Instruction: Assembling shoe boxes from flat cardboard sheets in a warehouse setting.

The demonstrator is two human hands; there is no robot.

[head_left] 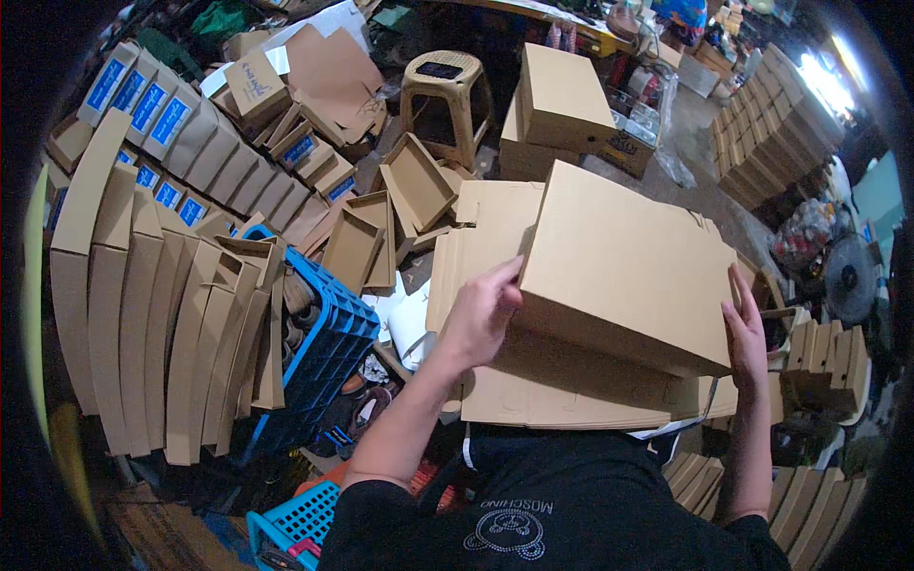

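A plain brown cardboard box is held between my two hands, tilted, with its broad flat face upward. My left hand grips its left end near the corner, thumb bent against the edge. Against the right end presses my right hand, its fingers pointing up along the side. Beneath the box lie flat cardboard sheets, stacked in front of my body, their far part showing behind the box's left edge. The underside of the held box is hidden.
Upright cardboard pieces fill the left, beside a blue crate. Shallow open trays lie ahead, near a plastic stool. Closed boxes stand beyond, and a tall box stack is far right, near a fan.
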